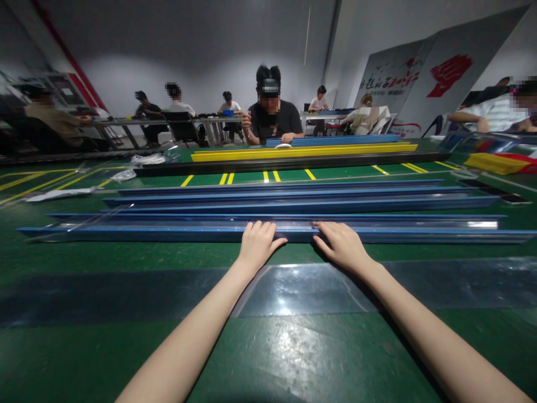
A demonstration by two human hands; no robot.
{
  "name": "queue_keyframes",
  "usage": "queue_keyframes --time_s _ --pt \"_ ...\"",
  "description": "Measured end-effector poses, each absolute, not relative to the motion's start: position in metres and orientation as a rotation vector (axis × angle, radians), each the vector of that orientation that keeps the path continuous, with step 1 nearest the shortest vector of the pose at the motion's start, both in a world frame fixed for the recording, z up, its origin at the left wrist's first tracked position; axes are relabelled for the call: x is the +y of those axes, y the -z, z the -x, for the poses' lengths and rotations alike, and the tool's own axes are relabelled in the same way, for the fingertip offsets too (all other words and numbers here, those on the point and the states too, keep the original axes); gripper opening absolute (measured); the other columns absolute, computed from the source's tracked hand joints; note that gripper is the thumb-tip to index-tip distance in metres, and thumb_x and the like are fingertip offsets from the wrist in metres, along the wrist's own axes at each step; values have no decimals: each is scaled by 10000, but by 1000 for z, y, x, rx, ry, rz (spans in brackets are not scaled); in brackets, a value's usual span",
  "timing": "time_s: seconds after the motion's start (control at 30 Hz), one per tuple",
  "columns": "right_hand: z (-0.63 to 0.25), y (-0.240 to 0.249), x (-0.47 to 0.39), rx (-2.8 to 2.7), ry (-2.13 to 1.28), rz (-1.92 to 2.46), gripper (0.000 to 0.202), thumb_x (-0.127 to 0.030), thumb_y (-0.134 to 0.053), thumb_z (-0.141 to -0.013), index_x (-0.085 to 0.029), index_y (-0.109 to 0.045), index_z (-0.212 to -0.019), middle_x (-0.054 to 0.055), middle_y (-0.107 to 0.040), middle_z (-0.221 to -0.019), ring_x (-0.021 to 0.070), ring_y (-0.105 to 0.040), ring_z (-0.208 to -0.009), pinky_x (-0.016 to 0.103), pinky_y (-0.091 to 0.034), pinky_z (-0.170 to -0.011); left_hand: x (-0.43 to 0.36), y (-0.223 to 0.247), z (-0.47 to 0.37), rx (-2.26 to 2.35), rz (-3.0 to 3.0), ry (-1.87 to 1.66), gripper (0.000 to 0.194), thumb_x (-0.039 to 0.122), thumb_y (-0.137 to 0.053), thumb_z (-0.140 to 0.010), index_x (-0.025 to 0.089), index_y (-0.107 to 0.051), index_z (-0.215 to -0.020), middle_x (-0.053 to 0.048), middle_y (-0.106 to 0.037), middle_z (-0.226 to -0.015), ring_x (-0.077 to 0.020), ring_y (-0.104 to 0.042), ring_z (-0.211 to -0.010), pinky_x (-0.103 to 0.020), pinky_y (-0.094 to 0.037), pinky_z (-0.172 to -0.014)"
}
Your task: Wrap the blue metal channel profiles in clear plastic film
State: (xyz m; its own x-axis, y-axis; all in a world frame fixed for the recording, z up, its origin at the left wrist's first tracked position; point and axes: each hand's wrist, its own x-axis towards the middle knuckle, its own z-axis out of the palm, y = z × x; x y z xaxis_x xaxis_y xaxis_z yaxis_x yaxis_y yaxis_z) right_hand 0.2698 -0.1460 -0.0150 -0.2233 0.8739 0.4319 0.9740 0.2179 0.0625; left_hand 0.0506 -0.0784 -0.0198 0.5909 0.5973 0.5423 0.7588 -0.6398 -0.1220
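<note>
Head view: left hand (pixel 258 243) and right hand (pixel 343 243) curl over the near wall of the nearest blue channel (pixel 300 235), mid-length; grip firmness cannot be told. Clear strip (pixel 289 285) lies nearer. Step, apparently: steadying the channel; moving it calls for even two-handed support.
</note>
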Motion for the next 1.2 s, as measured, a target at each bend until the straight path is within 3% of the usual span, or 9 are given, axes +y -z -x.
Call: queue_keyframes --time_s 1.2 --pt "-270 16 -145 -2200 491 1729 348 -339 -360 -878 -129 -544 -1086 107 -623 -1092 217 -559 -998 326 -384 -804 -78 19 -51 -1114 2510 649 383 536 -474 -797 166 -571 -785 -45 -641 -775 -205 -540 -758 -315 -293 -669"
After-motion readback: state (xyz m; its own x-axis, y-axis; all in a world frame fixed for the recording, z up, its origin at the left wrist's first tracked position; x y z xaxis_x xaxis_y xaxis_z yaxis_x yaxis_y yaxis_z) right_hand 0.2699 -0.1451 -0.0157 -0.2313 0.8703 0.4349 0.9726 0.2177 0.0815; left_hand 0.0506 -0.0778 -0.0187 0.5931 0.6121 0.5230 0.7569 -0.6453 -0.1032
